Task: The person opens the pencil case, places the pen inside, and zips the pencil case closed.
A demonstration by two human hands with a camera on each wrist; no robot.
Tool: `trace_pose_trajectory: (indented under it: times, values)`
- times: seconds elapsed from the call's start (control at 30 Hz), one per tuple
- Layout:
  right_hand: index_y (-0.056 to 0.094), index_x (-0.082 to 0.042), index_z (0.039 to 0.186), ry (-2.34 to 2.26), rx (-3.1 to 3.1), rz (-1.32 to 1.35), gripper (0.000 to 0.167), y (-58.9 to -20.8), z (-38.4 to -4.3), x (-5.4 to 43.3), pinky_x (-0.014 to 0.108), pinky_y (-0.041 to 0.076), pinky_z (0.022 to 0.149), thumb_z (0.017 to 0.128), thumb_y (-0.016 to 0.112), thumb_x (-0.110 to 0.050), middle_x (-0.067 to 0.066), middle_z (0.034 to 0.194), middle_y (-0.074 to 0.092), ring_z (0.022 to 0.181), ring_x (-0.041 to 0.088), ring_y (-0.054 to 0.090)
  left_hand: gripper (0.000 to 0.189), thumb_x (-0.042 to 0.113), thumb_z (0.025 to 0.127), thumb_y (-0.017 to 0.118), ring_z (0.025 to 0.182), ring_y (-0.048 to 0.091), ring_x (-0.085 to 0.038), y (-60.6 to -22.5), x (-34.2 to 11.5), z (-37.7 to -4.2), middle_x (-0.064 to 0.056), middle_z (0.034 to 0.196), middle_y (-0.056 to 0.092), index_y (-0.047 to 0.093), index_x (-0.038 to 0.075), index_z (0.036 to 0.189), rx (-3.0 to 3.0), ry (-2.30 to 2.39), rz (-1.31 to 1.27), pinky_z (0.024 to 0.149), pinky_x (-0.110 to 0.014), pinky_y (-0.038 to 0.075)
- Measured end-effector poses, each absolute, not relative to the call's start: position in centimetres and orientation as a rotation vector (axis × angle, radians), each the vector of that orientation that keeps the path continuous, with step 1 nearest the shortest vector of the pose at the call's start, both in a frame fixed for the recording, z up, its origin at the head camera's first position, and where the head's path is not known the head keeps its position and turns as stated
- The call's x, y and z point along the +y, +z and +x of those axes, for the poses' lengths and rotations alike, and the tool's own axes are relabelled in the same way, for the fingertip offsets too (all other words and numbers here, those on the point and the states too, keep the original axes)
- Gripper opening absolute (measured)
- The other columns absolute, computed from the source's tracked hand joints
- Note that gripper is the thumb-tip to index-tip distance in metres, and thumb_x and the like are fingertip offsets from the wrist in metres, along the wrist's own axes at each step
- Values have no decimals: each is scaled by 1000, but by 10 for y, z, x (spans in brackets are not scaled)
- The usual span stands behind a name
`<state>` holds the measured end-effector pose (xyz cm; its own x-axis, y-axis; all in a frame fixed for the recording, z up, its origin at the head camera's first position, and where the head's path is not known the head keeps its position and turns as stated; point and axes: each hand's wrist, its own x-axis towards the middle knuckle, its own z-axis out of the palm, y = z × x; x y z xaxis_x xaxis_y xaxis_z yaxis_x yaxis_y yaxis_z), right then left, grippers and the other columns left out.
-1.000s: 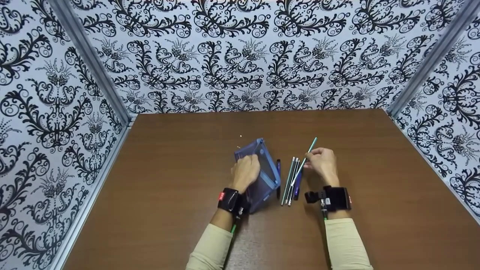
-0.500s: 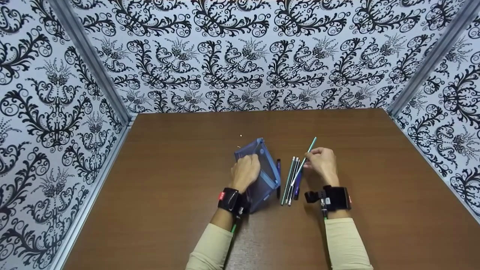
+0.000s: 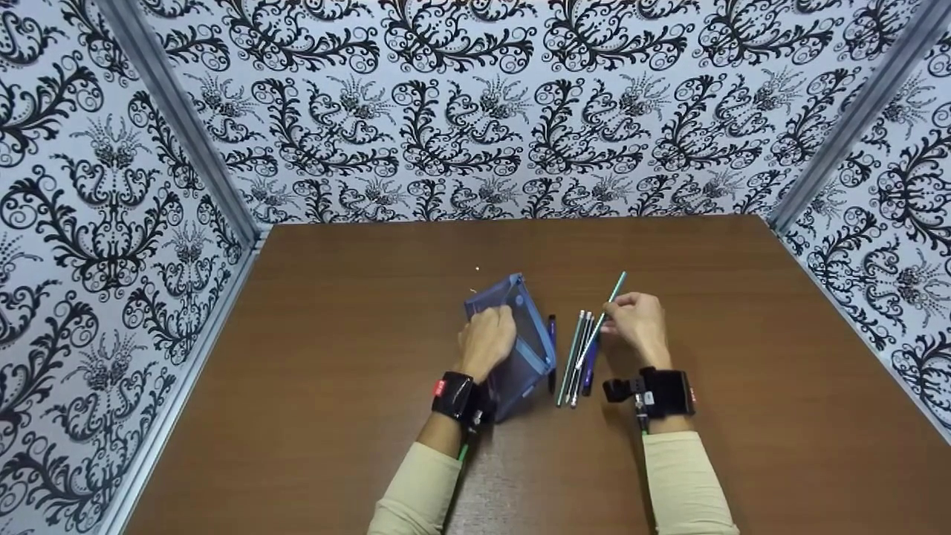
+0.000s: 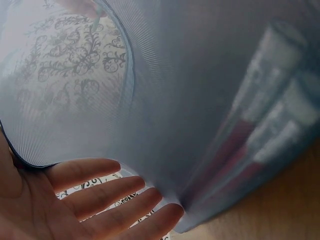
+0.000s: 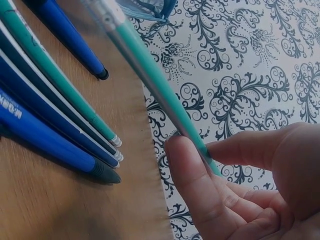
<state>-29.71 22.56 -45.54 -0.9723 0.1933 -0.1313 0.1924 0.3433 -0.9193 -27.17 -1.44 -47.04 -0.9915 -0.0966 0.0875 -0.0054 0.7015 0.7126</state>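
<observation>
R hand pinching green pencil, L hand gripping pouch

Near: your cream sleeves, smooth fabric, w/ blk wrist straps. Btwn your hands on the table: row of thin pencils, silver ferrules, + glossy blue pen, tapered dk tip. 2nd blue pen is just R of pouch. Pouch = floppy semi-sheer blue mesh, tilted, zip on R; 2 blurry pale-ended sticks inside. Your R thumb + index hold the green pencil, slim & faceted, eraser end low over the row; contact unclear.

Step, my read: one pencil in hand, pouch steadied. Next move prob. needs a firm pinch, pencil clear of row, pouch steady.

Far: B&W scroll-print wall.
</observation>
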Motion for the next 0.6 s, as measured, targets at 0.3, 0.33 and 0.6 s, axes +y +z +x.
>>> trace_pose_trajectory:
  times: [0.3,0.33,0.6]
  values:
    - [56,14,118,1776,-2557,-374,31,-455,-297,226,30,58,67,94,59,-6,27,107,68,61,11,70,48,33,103,29,79,65,-29,-471,-15,-272,-10,85,68,56,14,69,-2801,-1176,81,76,-48,49]
    - [56,14,118,1780,-2553,-375,31,-455,-297,226,30,58,67,94,59,-6,28,107,68,60,11,70,48,33,103,29,79,66,-30,-470,-15,-272,-10,85,69,57,14,69,-2801,-1175,82,76,-49,49]
    - [57,14,115,1793,-2534,-366,28,-455,-297,225,31,58,68,93,58,-3,32,108,67,58,10,69,53,33,102,29,97,69,-39,-470,-14,-272,-14,106,73,72,7,89,-2798,-1149,102,81,-55,49]
